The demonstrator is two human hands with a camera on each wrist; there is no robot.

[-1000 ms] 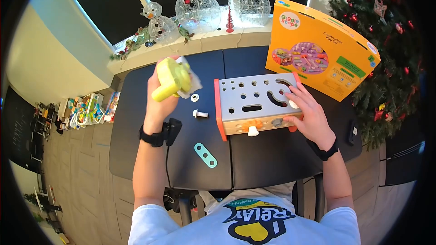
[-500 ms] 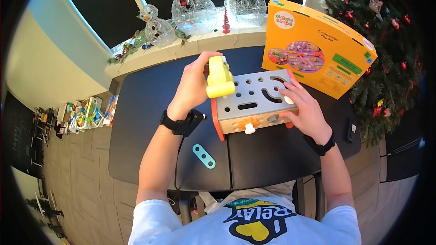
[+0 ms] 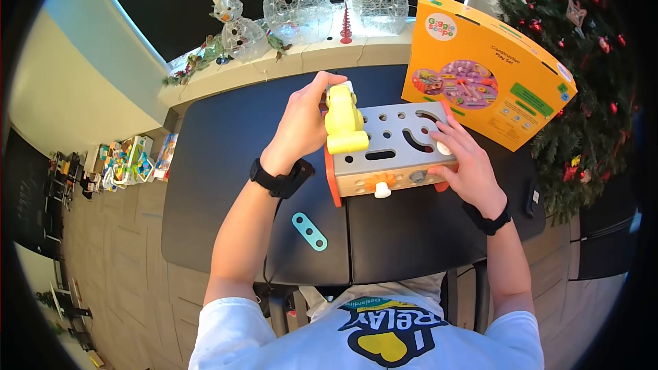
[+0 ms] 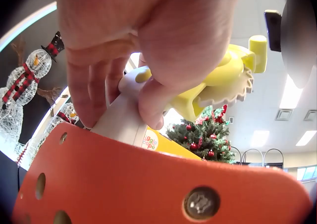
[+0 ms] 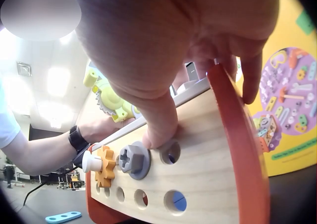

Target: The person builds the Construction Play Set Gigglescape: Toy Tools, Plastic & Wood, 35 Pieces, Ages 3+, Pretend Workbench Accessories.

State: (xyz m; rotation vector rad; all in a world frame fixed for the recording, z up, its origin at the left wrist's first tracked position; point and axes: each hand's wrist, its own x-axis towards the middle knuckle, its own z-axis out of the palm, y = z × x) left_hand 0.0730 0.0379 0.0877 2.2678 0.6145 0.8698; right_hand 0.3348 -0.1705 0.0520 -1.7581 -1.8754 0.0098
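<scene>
- The dark table (image 3: 205, 164) spreads beneath both hands and the bench.
- A tree (image 3: 582, 75) hung with red baubles stands beyond the table's right end.
- Wire snowmen (image 3: 298, 10) stand along the sill at the back.
- A yellow carton (image 3: 493, 82) stands tilted behind the bench, toward the right.
- The bench (image 3: 397, 144) sits mid-table, with a grey holed top, a wooden front and red end panels.
- The left hand (image 3: 301, 120) is closed round the saw, thumb and fingers pressing on its white part.
- The right hand (image 3: 473, 171) holds the bench near its right end, fingers spread across the top and thumb against the front, just beside the bolt.
- The saw (image 3: 346, 120), yellow and white with a toothed disc, is over the left end of the bench top; whether it touches, I cannot tell.
- A teal strip (image 3: 314, 237) with three holes lies nearer the person.
- An orange gear (image 5: 104, 167) is on the bench's front.
- A grey bolt (image 5: 132, 160) sits beside the gear.
- A white knob (image 5: 91, 161) sticks out from the gear.
</scene>
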